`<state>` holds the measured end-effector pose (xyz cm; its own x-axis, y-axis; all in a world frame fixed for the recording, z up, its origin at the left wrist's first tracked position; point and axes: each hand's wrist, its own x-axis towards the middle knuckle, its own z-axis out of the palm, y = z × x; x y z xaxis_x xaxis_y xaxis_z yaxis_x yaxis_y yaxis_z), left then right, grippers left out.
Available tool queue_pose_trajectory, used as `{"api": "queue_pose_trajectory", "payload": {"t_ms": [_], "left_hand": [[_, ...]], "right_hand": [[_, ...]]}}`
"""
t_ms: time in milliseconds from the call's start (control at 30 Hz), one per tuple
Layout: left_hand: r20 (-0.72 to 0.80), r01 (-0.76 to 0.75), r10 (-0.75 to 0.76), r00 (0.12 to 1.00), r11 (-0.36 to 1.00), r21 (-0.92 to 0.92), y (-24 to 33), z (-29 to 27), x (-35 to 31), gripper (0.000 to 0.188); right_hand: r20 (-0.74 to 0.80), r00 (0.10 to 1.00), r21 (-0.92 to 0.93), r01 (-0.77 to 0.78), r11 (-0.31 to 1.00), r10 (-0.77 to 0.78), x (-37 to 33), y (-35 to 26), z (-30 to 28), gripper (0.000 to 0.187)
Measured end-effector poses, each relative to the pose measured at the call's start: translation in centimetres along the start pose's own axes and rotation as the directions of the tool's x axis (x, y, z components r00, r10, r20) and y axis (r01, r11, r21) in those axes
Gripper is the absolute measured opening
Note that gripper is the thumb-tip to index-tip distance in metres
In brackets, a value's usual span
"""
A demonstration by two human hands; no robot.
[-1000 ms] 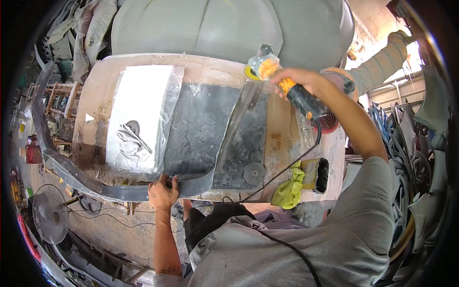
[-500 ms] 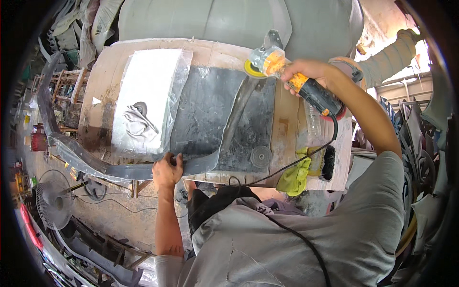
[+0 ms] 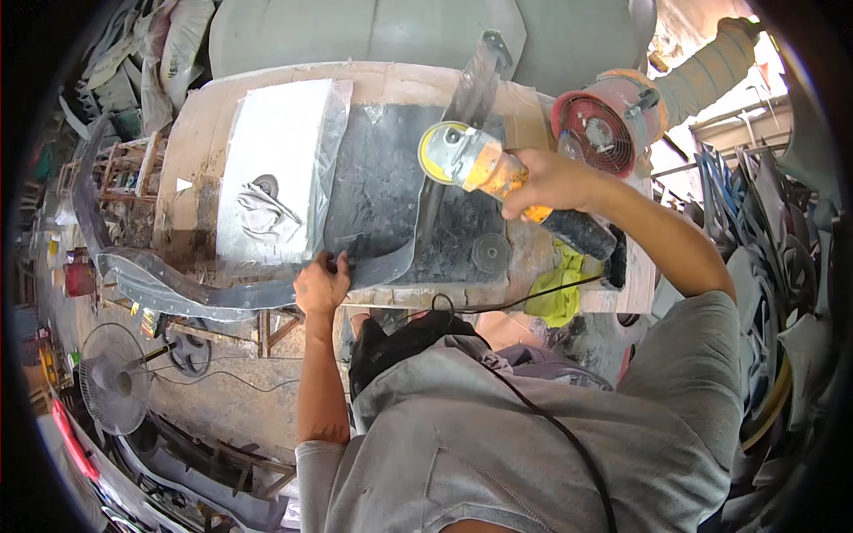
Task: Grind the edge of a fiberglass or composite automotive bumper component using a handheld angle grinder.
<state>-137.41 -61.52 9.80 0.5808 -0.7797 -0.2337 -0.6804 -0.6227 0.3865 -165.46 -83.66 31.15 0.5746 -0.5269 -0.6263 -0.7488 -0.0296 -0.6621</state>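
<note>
Grinder (image 3: 498, 173) sits tight in the right hand (image 3: 551, 182), over the middle of the bench (image 3: 204, 133). It looks heavy, so the handle is best. Left hand (image 3: 322, 286) grips the bendy panel (image 3: 382, 191) at the near edge.

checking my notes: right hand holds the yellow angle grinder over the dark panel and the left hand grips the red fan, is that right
Not quite. The head view shows the left hand gripping the near edge of the dark panel, not the red fan, which stands untouched at the bench's far right. The right hand does hold the yellow angle grinder over the panel.
</note>
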Motion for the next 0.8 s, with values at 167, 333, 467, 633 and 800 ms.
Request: {"api": "queue_pose_trajectory", "payload": {"t_ms": [167,333,467,633,800], "left_hand": [[-0.006,-0.123,0.127,0.992,0.943,-0.309,-1.2,-0.9,-0.1,0.032],[-0.114,-0.196,0.163,0.980,0.699,-0.688,-5.7,-4.9,-3.1,0.025],[-0.070,-0.120,0.102,0.992,0.643,-0.757,-14.9,-6.8,-6.8,0.021],[0.245,0.191,-0.057,0.968,0.801,-0.568,-31.6,-2.8,-9.9,0.025],[0.461,0.488,-0.316,0.829,0.812,-0.321,-43.7,1.8,-14.8,0.030]], "right_hand": [[-0.140,0.985,-0.227,0.067,0.972,-0.101,-1.5,1.2,6.5,0.061],[-0.278,0.950,-0.388,0.023,0.921,-0.140,-2.2,2.5,13.1,0.061],[-0.335,0.940,-0.320,-0.045,0.946,-0.069,-2.7,4.2,18.3,0.064],[-0.448,0.894,-0.117,-0.084,0.990,0.023,-3.7,6.3,23.6,0.063],[-0.505,0.863,-0.019,0.018,1.000,-0.025,-4.2,7.8,28.2,0.062]]}}
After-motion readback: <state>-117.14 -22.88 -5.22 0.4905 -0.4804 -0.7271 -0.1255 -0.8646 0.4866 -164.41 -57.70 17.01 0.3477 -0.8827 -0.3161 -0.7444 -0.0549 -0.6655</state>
